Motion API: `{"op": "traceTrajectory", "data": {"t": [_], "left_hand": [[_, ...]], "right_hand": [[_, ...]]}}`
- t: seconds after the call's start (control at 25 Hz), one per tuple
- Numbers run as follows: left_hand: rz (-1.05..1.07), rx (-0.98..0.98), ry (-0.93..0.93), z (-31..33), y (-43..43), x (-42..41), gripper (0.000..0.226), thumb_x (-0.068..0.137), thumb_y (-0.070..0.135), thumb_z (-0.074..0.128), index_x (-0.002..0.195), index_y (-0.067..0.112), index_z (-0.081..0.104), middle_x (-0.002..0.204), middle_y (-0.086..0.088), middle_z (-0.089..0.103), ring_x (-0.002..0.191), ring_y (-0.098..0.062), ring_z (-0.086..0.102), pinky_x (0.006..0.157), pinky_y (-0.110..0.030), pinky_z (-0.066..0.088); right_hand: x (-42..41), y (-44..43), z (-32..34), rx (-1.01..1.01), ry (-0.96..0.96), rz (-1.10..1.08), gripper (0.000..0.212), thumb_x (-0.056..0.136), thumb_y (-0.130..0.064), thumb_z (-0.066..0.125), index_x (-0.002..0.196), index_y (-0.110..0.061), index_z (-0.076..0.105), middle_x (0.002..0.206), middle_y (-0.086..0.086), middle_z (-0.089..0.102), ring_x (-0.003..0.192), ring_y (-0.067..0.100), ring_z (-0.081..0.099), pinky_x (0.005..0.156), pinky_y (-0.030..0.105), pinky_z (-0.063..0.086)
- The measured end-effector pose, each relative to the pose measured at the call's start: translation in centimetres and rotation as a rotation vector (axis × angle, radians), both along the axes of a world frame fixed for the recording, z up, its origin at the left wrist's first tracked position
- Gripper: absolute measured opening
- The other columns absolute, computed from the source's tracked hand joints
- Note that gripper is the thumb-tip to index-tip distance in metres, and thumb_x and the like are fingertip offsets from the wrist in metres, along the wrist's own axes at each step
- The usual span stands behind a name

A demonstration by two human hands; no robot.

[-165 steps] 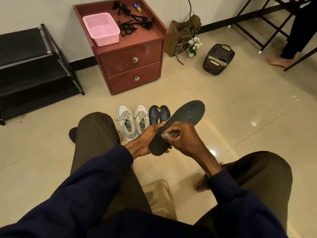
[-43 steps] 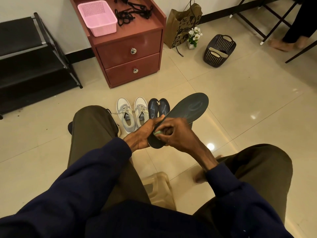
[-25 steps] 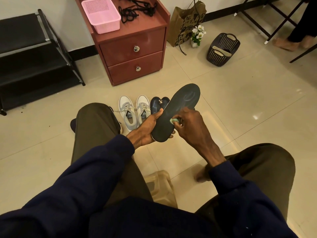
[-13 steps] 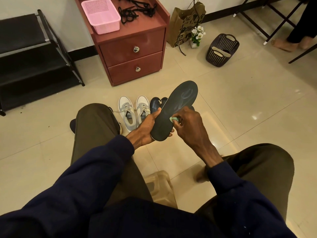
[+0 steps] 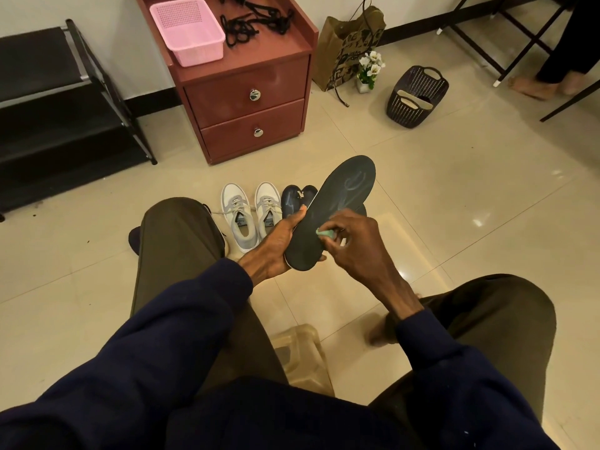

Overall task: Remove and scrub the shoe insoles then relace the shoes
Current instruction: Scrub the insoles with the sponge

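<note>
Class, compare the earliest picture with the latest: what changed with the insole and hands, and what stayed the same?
The insole tipped steeper, toe end up. The right hand, pinching the green scrubber, slid from across its heel end to its right edge. The left hand kept its grip at the heel; the shoes stayed put.

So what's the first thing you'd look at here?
Right in the middle, the big dark insole stands out: the left hand grips its lower end while the right hand pinches a small green scrubber against it. Behind it on the floor sit pale grey sneakers, and farther back a bright pink basket stands on the red cabinet.
</note>
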State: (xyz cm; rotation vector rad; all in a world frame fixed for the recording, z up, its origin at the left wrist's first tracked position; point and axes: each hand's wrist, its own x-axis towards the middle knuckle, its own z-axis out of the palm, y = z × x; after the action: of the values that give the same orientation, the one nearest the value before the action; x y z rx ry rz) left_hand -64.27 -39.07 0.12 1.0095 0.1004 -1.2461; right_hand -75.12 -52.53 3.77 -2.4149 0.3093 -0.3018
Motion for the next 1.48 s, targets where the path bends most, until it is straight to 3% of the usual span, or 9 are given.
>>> {"op": "traceTrajectory", "data": {"t": [0.12,0.28,0.48,0.68,0.88,1.08,1.28,1.4,1.48], "left_hand": [[0.026,0.038,-0.002,-0.3,0.1,-0.1,0.041,0.106,0.044,0.048,0.102,0.019,0.081,0.103,-0.011,0.075,0.08,-0.026,0.073,0.071,-0.041,0.063],[-0.136,0.012,-0.046,0.1,0.2,-0.2,0.052,0.107,0.049,0.042,0.124,0.007,0.067,0.105,-0.021,0.071,0.081,-0.033,0.069,0.07,-0.042,0.06],[-0.126,0.091,-0.075,0.0,0.3,-0.3,0.044,0.104,0.05,0.05,0.11,0.011,0.07,0.103,-0.018,0.072,0.079,-0.031,0.071,0.068,-0.047,0.061],[-0.219,0.063,-0.077,0.2,0.5,-0.4,0.055,0.106,0.051,0.044,0.127,0.004,0.064,0.109,-0.023,0.071,0.082,-0.034,0.07,0.069,-0.042,0.06],[-0.154,0.107,-0.067,0.2,0.3,-0.5,0.044,0.105,0.047,0.047,0.109,0.01,0.07,0.094,-0.017,0.074,0.072,-0.031,0.071,0.064,-0.045,0.061],[-0.203,0.08,-0.072,0.3,0.3,-0.5,0.05,0.106,0.048,0.044,0.12,0.006,0.066,0.101,-0.021,0.074,0.077,-0.033,0.071,0.067,-0.041,0.061],[-0.11,0.091,-0.069,0.1,0.2,-0.3,0.043,0.106,0.047,0.046,0.111,0.012,0.07,0.097,-0.015,0.074,0.073,-0.028,0.071,0.063,-0.044,0.062],[-0.13,0.027,-0.041,0.0,0.3,0.1,0.049,0.107,0.048,0.043,0.121,0.008,0.068,0.104,-0.019,0.073,0.076,-0.031,0.07,0.066,-0.041,0.061],[-0.162,-0.017,-0.045,0.0,0.3,0.0,0.054,0.107,0.047,0.041,0.131,0.005,0.064,0.115,-0.024,0.07,0.084,-0.034,0.068,0.072,-0.041,0.06]], "right_hand": [[0.2,0.7,0.2,0.08,0.079,0.125,0.012,0.084,-0.015,0.081,0.096,-0.012,0.079,0.092,-0.002,0.069,0.079,0.007,0.062,0.068,0.013,0.05],[0.5,-1.7,-0.1,-0.036,-0.084,-0.255,0.011,0.087,-0.015,0.079,0.096,-0.01,0.077,0.091,0.003,0.069,0.078,0.01,0.061,0.069,0.006,0.044],[0.3,1.2,0.0,0.087,-0.02,0.091,0.013,0.086,-0.014,0.08,0.099,-0.01,0.077,0.096,0.002,0.069,0.085,0.01,0.064,0.073,0.017,0.054],[0.4,-1.5,-0.3,-0.014,-0.095,-0.242,0.011,0.089,-0.015,0.078,0.098,-0.01,0.075,0.094,0.003,0.069,0.081,0.012,0.063,0.069,0.015,0.052],[0.4,0.7,0.0,0.101,0.0,0.072,0.013,0.087,-0.015,0.079,0.099,-0.011,0.076,0.097,0.002,0.069,0.085,0.009,0.064,0.072,0.012,0.051],[0.2,-1.8,-0.1,0.043,-0.069,-0.239,0.011,0.088,-0.012,0.077,0.099,-0.01,0.074,0.094,0.004,0.069,0.076,0.006,0.062,0.065,0.004,0.045],[0.3,0.4,0.6,0.093,0.12,0.131,0.011,0.085,-0.012,0.08,0.096,-0.012,0.078,0.094,-0.001,0.068,0.08,0.006,0.063,0.068,0.012,0.052],[0.4,-1.5,0.4,-0.03,0.038,-0.085,0.01,0.084,-0.013,0.081,0.093,-0.01,0.078,0.09,0.001,0.069,0.075,0.01,0.062,0.066,0.019,0.053],[-0.1,-2.5,-0.1,-0.082,0.0,-0.194,0.012,0.085,-0.013,0.08,0.095,-0.008,0.076,0.092,0.005,0.071,0.077,0.012,0.063,0.069,0.015,0.051]]}}
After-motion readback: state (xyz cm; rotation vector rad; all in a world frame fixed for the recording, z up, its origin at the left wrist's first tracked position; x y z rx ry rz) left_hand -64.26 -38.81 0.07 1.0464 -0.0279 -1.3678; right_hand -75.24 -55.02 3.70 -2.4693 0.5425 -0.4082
